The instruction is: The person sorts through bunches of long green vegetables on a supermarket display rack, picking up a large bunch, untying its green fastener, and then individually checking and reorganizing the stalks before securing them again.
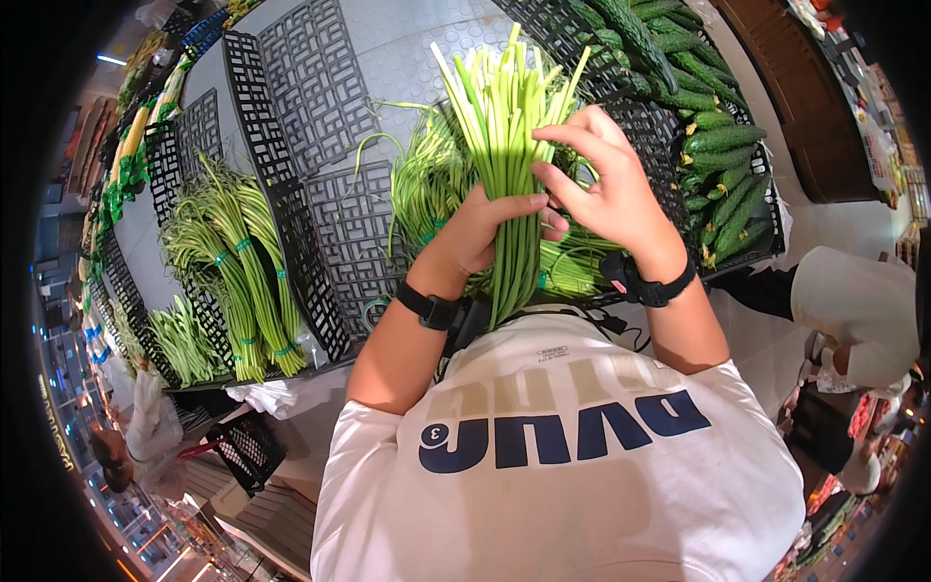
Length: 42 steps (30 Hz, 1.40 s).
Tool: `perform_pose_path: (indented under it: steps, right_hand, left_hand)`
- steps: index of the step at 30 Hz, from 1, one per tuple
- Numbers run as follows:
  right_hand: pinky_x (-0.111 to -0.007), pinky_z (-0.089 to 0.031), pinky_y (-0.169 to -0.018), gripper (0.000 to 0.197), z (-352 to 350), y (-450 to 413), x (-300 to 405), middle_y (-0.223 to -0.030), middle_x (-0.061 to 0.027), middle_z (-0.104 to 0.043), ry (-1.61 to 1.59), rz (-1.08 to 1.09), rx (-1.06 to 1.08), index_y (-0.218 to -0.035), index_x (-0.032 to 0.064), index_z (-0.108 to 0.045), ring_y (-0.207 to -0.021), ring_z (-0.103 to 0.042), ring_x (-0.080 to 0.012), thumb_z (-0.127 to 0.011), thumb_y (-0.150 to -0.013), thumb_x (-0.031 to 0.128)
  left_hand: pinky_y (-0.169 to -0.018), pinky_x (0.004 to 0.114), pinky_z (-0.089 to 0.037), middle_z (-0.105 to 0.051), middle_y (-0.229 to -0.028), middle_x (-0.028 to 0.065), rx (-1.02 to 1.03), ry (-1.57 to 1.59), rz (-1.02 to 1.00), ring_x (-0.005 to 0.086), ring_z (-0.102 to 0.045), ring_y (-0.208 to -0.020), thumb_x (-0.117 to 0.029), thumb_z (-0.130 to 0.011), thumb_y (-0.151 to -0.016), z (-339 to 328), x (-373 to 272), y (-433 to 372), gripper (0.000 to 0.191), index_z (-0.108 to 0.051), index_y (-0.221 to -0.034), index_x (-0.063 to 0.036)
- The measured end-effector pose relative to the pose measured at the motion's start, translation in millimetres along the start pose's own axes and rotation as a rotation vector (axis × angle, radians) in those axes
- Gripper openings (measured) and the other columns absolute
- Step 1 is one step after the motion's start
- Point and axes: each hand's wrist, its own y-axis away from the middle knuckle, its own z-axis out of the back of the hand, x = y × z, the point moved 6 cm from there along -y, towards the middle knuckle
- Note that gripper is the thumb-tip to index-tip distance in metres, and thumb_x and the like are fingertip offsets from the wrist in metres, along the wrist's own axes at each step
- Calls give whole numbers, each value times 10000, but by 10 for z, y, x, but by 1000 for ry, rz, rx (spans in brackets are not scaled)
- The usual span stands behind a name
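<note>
A thick bunch of garlic scapes [509,160] stands before my chest, pale cut ends up and darker green stems down. My left hand [484,222] wraps around its middle, with the thumb laid across the front. At the bunch's right side is my right hand [607,171], its thumb and index finger apart and their tips at the stalks. Its other fingers are partly hidden behind. Below and behind my hands lies a heap of garlic scapes [429,182] with curled thin ends, some bound with green bands.
Black plastic lattice dividers [280,174] split the display. Left of one lie banded bundles of garlic scapes [254,269] and loose green beans [185,345]. Cucumbers [727,153] fill the right section. A person in a light top [851,313] stands at right, another person [149,422] at lower left.
</note>
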Motion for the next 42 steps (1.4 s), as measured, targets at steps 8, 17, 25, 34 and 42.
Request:
perform_pose_path:
  steps: [8, 17, 25, 34, 42]
  right_hand:
    - [-352, -530, -773, 89, 108, -193, 51, -873, -82, -688, -134, 124, 62, -918, 20, -720, -833, -669, -242, -764, -853, 63]
    - [-447, -460, -997, 707, 172, -300, 36, -1225, -172, -571, -114, -35, -307, -1473, 59, -457, -1144, -548, -322, -777, -874, 255]
    - [-299, -516, -945, 1008, -377, -198, -72, -1598, -173, -257, -770, -192, 129, -1657, 170, -25, -1350, -470, -253, -657, -912, -74]
    - [-606, -115, -1228, 856, -28, -203, 36, -1681, -318, 1, 152, 153, -307, -1583, 83, -349, -1561, -43, -497, -761, -875, 336]
    - [-496, -305, -1052, 178, 250, -344, 201, -1136, -42, -625, 595, 172, -181, -901, 154, -677, -1215, -545, -282, -668, -724, 135]
  left_hand:
    - [-620, 340, -502, -581, -796, 60, 55, -41, -24, 196, -595, -665, -201, -729, -914, 170, 15, 9, 312, -584, -1139, -41]
    - [-651, 332, -508, -580, -771, 52, 50, 1, -16, 184, -601, -680, -192, -732, -916, 122, -70, 49, 294, -581, -1122, -47]
    - [-904, 375, -604, -702, -1056, 88, 71, -74, -121, 212, -718, -960, -29, -794, -839, 69, -170, 98, 589, -532, -1367, -29]
    - [-631, 300, -548, -682, -859, 65, -124, -186, -20, 161, -666, -717, -98, -787, -870, 101, -72, -167, 268, -655, -1095, -38]
    - [-656, 293, -534, -694, -851, 46, -171, -371, -136, 134, -659, -737, -41, -800, -834, 52, -126, -215, 202, -686, -998, -16]
